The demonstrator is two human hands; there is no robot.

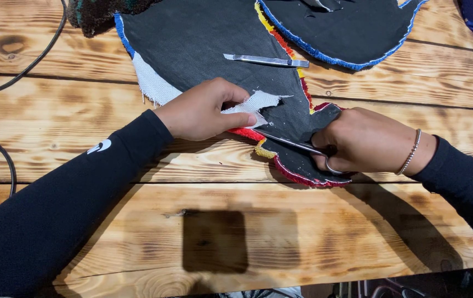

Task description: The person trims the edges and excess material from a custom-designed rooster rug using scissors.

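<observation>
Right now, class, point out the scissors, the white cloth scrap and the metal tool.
scissors (291, 143), head view, on the blades
white scrap (256, 102), head view, its middle
metal tool (264, 60), head view, mid-shaft

No packages, labels, signs or screens appear anywhere on the wooden table (137, 265).

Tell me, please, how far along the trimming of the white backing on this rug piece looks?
Partly done. The near rug piece shows mostly bare dark backing. In hand: the left hand lifts a white cloth flap while the right hand works scissors under it. Left: a white cloth patch at the far-left edge.
</observation>
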